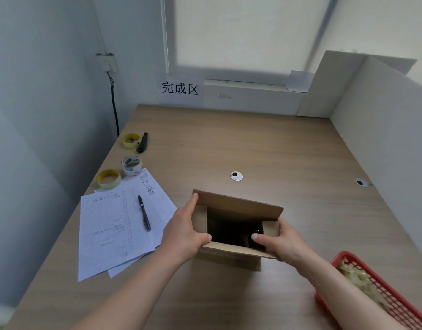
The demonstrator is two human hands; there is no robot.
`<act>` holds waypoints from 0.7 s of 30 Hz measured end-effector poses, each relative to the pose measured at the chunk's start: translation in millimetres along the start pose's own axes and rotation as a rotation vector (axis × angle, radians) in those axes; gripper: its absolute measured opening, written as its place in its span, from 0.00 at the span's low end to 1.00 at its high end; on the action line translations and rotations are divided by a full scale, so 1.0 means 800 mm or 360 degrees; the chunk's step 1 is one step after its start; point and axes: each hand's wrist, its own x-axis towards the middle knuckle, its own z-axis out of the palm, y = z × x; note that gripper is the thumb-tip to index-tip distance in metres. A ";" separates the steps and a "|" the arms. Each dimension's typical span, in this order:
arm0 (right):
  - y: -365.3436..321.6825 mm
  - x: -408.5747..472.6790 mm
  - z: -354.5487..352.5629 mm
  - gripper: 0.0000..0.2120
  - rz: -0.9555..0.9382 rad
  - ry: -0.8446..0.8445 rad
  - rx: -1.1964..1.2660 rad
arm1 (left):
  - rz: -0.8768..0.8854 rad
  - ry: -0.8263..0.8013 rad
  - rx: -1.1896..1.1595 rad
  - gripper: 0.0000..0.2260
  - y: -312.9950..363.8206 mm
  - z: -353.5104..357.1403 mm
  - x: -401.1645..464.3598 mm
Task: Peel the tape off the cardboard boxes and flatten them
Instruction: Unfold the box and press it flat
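Your left hand (189, 231) grips left wall of cardboard box (238, 231), thumb hooked over near rim; right hand (277, 241) clamps right wall, thumb inside. Both hold opposite sides, prob. to squeeze walls & collapse it. Box stands on counter (252, 144) w/ top flaps open, mid-near edge. Red basket (395, 306) at right holds tape scraps, within reach for waste. Tape rolls (131, 164), papers (114, 232) parked left, out of work zone.

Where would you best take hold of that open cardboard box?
Grip the cardboard box by its two short ends, coming from above, one hand each side. Its top is open and the flaps stand up, giving edges to hold, as the left hand and right hand do.
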 end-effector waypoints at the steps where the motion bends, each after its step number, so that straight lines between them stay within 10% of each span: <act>1: -0.001 0.000 0.003 0.24 -0.0006 0.0071 -0.0070 | -0.0007 0.0006 0.0057 0.49 0.002 0.001 0.002; 9: 0.015 -0.008 0.009 0.18 -0.0072 0.0224 -0.0358 | -0.0259 -0.0023 0.0373 0.54 0.017 0.003 0.013; 14: 0.024 -0.016 -0.013 0.20 0.0013 0.0026 0.0456 | -0.0298 -0.0310 0.0076 0.44 0.013 0.009 -0.002; 21: 0.036 0.006 -0.070 0.23 0.0017 -0.0286 0.1779 | 0.0284 -0.0527 0.0599 0.39 -0.019 0.006 -0.036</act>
